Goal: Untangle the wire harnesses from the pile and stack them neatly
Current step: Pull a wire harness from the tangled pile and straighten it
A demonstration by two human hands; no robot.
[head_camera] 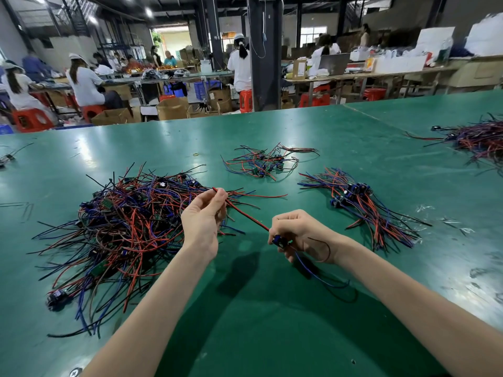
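A harness [246, 215], red wire on a small blue part, stretched just right of the tangled pile [122, 229]. Fingers of the left hand [202, 216] pinched its tip; the right hand [299, 234] fingers clenched the blue part.

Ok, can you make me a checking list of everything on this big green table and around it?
Surface: green table, shiny.
Job's things: tangled pile at left; neat stack at right; small loose bunch behind; held harness between the hands.
Clutter: yellow rubber band; clear plastic scraps; another wire pile far right.
Grippers: left hand pinches the harness's red wire; right hand grips its blue module end.
Cables: blue and black wires trail from the right hand onto the table.
Surroundings: workers on red stools, cardboard boxes.
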